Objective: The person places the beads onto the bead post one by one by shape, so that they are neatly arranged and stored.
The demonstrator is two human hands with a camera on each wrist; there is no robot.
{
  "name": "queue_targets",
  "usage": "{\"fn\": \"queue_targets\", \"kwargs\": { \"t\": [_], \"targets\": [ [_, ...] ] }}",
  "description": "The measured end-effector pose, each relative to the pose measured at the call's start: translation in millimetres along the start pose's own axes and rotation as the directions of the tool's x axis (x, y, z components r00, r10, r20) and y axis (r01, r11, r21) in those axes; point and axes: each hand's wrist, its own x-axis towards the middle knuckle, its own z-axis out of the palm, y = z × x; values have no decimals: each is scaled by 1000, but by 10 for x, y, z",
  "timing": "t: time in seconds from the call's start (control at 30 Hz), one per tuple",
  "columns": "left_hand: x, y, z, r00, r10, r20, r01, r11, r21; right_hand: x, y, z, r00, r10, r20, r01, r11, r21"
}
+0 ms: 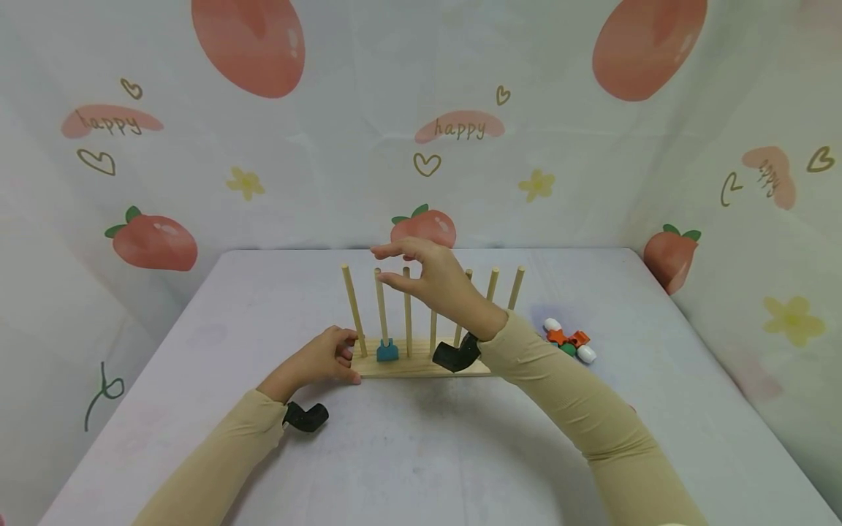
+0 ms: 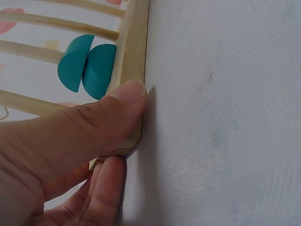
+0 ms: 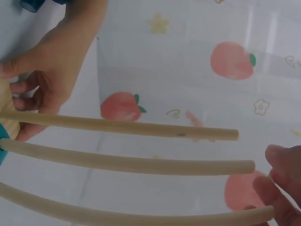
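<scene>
Possibly my right hand [image 1: 439, 283], thumb and fingers wide apart and empty, could clip a peg [image 1: 382, 307] if lowered carelessly, twisting the wooden stand [image 1: 408, 370] that my left hand [image 1: 322, 358] pinches at its end. It sits midway between the side edges of the tabletop [image 1: 395, 453]; room lies open toward the left edge, loose beads [image 1: 587, 354] toward the right.

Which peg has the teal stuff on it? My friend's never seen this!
On the white table stands a wooden peg rack. In the head view, it's the second peg from the left. Unlike the bare pegs on either side, it carries teal half-round shapes at its foot.
</scene>
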Motion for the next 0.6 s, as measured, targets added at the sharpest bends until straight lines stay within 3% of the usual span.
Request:
{"fn": "queue_targets", "kwargs": {
  "t": [0.23,0.47,0.6],
  "targets": [
    [-8,11,-4,1000,3,-3,-3,1000,7,-70,-75,-146,993,-85,-79,86,996,-2],
    [-6,-5,-7,1000,2,1,-2,1000,6,-197,-134,-373,962,-198,-186,206,978,24],
    [3,-10,-3,1000,1,1,-1,1000,13,-321,-158,-553,952,-190,-239,201,979,25]
  ]
}}
